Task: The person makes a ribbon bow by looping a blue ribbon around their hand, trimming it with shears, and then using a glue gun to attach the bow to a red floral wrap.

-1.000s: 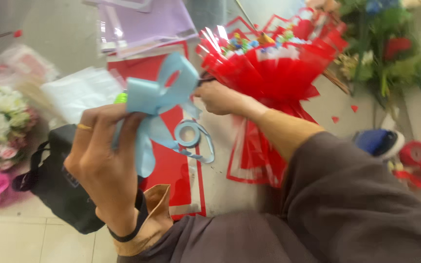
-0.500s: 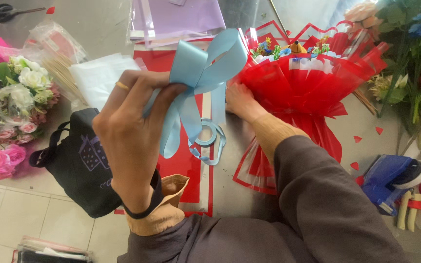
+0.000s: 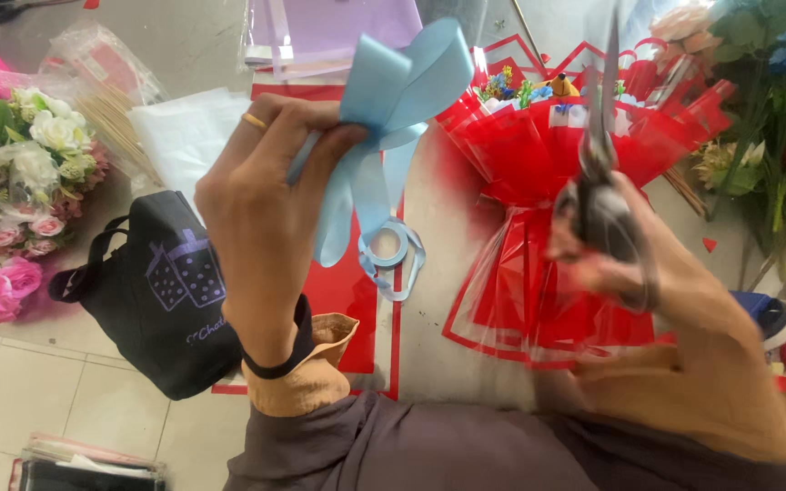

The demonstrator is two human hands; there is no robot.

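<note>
The table [image 3: 466, 300] is grey and full of things. The biggest one is the red bouquet [image 3: 575, 209] — it lies near the far right part of the table, with its shiny red wrap spread wide and small bright bits in the top. A black bag [image 3: 161, 291] sits at the near left edge, and pink and white flowers [image 3: 11, 209] lie at the left edge beside it. Purple sheets [image 3: 338, 32] rest at the far edge.

Your left hand [image 3: 261, 218] is up over the middle of the table. Its fingers are pressed tight together, pinching a light blue ribbon bow [image 3: 398, 86] — the tails hang down toward a roll of blue ribbon [image 3: 391, 247] lying on the table. Your right hand [image 3: 675, 309] is blurry. It is wrapped around the handles of dark scissors [image 3: 598, 191], which point up in front of the bouquet.
</note>
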